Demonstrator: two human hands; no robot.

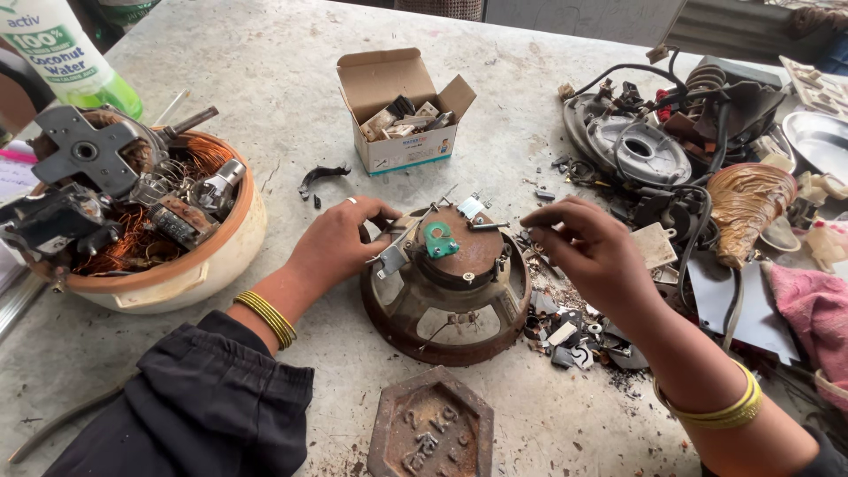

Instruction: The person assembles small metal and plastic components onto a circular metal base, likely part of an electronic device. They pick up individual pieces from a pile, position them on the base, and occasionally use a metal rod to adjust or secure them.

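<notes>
A rusty round motor housing [446,305] with open spokes sits at the table's middle, a green plastic piece [438,239] and small metal brackets on its top. My left hand [340,243] rests against the housing's left side, fingers gripping its upper edge by a metal bracket [394,252]. My right hand [587,247] hovers just right of the housing, fingertips pinched together near a thin metal pin [488,226]; whether it holds anything I cannot tell. Both wrists wear yellow bangles.
An open cardboard box [397,115] of small parts stands behind. A bowl [190,274] of copper wire and motor parts sits left. A rusty hexagonal weight [431,433] lies in front. Cables, metal discs and scraps pile at the right; a green-white bottle [66,53] stands far left.
</notes>
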